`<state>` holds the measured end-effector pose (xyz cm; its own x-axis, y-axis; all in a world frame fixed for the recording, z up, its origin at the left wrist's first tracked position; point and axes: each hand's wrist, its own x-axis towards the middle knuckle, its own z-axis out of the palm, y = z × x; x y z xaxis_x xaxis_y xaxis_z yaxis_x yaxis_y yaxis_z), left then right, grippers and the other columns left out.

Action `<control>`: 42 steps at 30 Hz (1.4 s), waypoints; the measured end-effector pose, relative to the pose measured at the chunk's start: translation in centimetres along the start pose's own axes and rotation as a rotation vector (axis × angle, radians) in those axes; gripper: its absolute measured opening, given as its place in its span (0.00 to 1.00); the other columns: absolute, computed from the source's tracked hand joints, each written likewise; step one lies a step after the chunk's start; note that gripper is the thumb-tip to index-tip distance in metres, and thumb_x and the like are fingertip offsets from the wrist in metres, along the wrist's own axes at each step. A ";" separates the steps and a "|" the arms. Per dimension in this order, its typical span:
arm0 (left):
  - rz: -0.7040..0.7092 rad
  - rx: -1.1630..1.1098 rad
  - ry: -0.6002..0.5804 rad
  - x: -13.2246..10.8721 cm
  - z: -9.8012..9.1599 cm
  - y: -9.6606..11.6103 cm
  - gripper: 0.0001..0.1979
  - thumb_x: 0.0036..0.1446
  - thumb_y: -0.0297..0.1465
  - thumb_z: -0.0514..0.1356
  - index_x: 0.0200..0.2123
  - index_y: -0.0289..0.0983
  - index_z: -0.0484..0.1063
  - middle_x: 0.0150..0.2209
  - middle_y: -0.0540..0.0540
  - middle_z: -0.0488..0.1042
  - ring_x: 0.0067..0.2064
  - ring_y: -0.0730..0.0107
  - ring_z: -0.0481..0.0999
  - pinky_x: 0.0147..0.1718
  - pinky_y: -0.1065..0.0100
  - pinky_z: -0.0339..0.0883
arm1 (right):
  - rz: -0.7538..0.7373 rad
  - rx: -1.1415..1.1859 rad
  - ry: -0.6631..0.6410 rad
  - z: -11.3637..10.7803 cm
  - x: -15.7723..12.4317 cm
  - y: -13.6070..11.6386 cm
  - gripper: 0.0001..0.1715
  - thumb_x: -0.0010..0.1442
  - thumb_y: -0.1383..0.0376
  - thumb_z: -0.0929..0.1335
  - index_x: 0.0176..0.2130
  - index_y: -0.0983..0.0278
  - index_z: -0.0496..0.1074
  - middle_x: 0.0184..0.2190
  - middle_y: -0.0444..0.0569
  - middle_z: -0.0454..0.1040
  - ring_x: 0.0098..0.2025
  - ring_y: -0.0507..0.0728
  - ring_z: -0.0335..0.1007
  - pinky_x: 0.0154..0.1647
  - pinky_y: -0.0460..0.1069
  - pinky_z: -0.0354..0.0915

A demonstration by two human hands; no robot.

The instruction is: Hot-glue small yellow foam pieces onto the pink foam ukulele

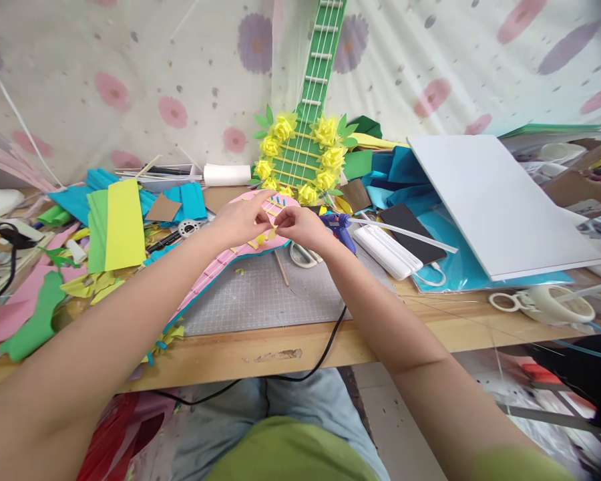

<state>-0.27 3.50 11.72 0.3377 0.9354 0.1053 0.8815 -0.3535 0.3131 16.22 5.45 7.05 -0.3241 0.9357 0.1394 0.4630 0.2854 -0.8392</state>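
Observation:
A pink craft guitar with a blue edge lies slanted on the cutting mat, its neck pointing toward the lower left. Yellow strips and small blue pieces are set on its pink face. Over its body, my left hand bends its fingers inward, close to my right hand. The right fingertips are pinched together at the guitar's middle; whatever is between the fingers of either hand is too small to make out. Behind them stands a green craft guitar with white strings and yellow paper flowers around its body.
The grey cutting mat carries scissors and a thin stick. A blue glue gun lies right of my hands, near a white power strip. A white board leans at right. Coloured paper scraps crowd the left.

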 end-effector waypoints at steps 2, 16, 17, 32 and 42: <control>-0.002 -0.038 0.055 -0.1 0.1 -0.5 0.25 0.54 0.32 0.55 0.57 0.41 0.64 0.42 0.48 0.77 0.45 0.65 0.75 0.45 0.65 0.65 | 0.047 0.000 0.054 -0.2 0.0 0.4 0.06 0.45 0.72 0.67 0.28 0.64 0.69 0.27 0.45 0.73 0.32 0.53 0.71 0.36 0.49 0.66; -0.095 -0.098 -0.014 -0.5 3.1 -1.8 0.10 0.48 0.33 0.57 0.30 0.39 0.77 0.33 0.48 0.79 0.36 0.65 0.75 0.35 0.68 0.66 | 0.133 0.015 0.247 2.6 -0.5 1.6 0.05 0.47 0.67 0.66 0.29 0.62 0.71 0.28 0.42 0.75 0.32 0.52 0.70 0.36 0.48 0.63; -0.100 -0.104 -0.011 -0.6 3.1 -1.9 0.10 0.48 0.34 0.57 0.30 0.39 0.77 0.33 0.48 0.79 0.36 0.65 0.75 0.34 0.68 0.65 | 0.131 0.005 0.250 2.8 -0.6 1.6 0.05 0.47 0.67 0.66 0.29 0.62 0.71 0.28 0.41 0.75 0.33 0.52 0.70 0.36 0.48 0.63; -0.091 -0.086 -0.004 -0.8 2.8 -2.2 0.09 0.48 0.35 0.57 0.28 0.39 0.76 0.33 0.47 0.79 0.37 0.65 0.75 0.33 0.68 0.65 | 0.186 -0.098 0.218 4.1 -0.9 0.8 0.06 0.49 0.64 0.66 0.31 0.59 0.70 0.31 0.40 0.76 0.35 0.53 0.72 0.37 0.49 0.64; -0.120 -0.066 -0.018 -1.0 2.7 -2.1 0.10 0.48 0.36 0.58 0.29 0.39 0.77 0.34 0.48 0.79 0.37 0.65 0.75 0.33 0.69 0.65 | 0.196 -0.081 0.217 4.2 -0.9 0.5 0.07 0.48 0.63 0.65 0.31 0.60 0.71 0.31 0.41 0.76 0.36 0.53 0.72 0.39 0.49 0.65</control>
<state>-1.58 3.22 8.44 0.2376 0.9703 0.0466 0.8926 -0.2370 0.3834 13.26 3.88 4.31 -0.0423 0.9945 0.0956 0.5666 0.1027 -0.8175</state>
